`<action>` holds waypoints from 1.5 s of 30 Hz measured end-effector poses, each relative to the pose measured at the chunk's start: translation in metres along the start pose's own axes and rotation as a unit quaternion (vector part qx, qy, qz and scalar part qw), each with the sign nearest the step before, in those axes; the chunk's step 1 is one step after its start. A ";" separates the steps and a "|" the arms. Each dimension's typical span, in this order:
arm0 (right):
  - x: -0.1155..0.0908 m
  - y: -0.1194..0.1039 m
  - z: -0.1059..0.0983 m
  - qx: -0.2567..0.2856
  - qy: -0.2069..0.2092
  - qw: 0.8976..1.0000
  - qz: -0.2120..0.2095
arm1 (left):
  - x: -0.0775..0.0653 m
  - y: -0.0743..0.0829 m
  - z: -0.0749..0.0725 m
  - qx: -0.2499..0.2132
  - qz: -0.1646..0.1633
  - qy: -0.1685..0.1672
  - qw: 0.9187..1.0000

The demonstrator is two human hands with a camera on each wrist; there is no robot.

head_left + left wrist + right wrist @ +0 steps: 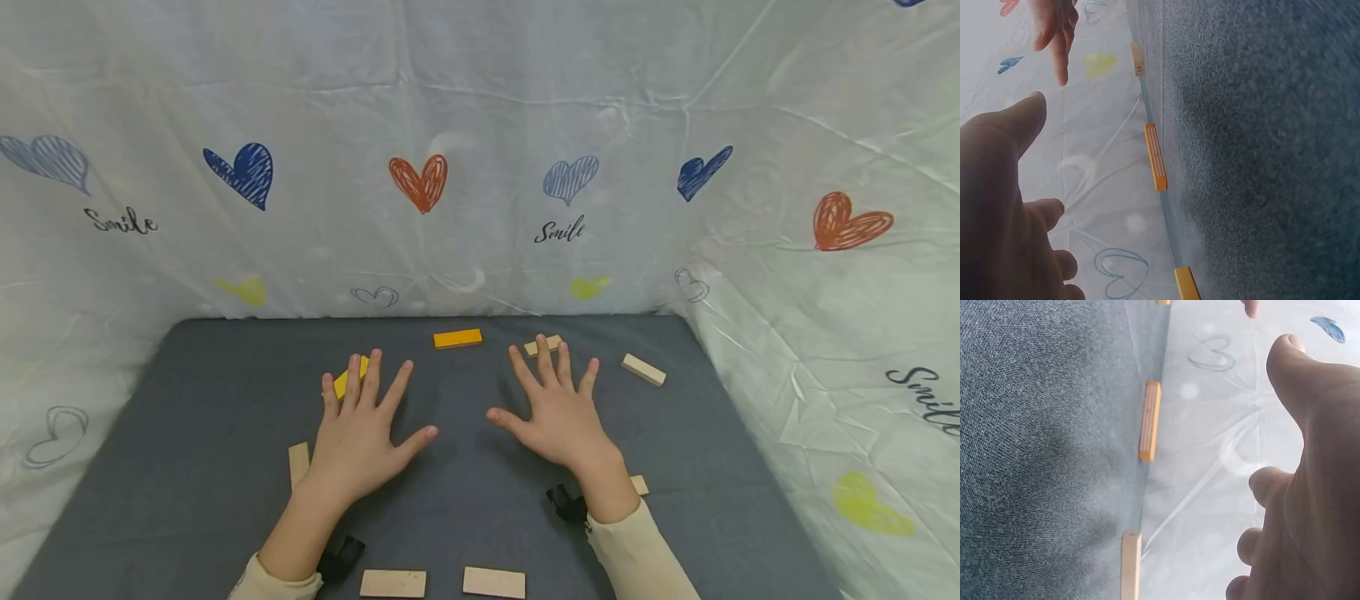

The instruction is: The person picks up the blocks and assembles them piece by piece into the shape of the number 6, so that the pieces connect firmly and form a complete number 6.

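Well, closest in, on the person's side of the orange block (457, 339) and well apart from it, the near-left block (393, 583) and near-right block (494, 582) lie flat on the grey counter (450, 517), a gap between them. Next come 2 partly hidden pale ones: the left block (298, 464) and the right block (639, 485), each out to its own side of the orange block.

The left hand (363, 442) and right hand (557, 417) are spread, backs up, holding nothing, short of the orange block. Past their fingers are the yellow block (341, 386), left of the orange block, and the pale back block (532, 349), right of it; the corner block (643, 370) lies farther right. Behind hangs the sheet (480, 50).

If a block is to be picked up, I'd narrow the fingers first, since splayed they hide 2 blocks, then pinch the long sides squarely and keep the wrists high, clear of the neighbours.
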State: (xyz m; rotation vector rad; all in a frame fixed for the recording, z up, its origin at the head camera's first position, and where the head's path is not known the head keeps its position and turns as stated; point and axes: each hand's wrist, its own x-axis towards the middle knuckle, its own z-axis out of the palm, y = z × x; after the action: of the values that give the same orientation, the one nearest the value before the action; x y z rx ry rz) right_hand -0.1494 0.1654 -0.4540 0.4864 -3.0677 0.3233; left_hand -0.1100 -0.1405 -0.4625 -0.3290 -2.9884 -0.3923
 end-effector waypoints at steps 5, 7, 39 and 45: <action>0.000 0.000 0.002 -0.003 0.000 1.000 -0.004 | 0.000 0.000 -0.001 0.003 -0.002 -0.002 1.000; 0.000 0.000 0.003 0.001 -0.001 1.000 -0.007 | -0.001 0.000 -0.001 0.004 -0.002 -0.003 1.000; 0.005 -0.010 0.015 -0.006 -0.028 0.999 -0.030 | -0.022 -0.063 -0.032 -0.007 -0.043 -0.006 0.999; 0.009 -0.017 0.018 0.006 -0.037 0.998 -0.042 | -0.037 -0.078 -0.032 -0.010 -0.062 -0.019 0.998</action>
State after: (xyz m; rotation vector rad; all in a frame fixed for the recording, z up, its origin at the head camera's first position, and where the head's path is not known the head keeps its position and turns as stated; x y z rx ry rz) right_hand -0.1526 0.1426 -0.4675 0.6383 -3.1059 0.3298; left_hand -0.0889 -0.2300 -0.4559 -0.1547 -3.0542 -0.4335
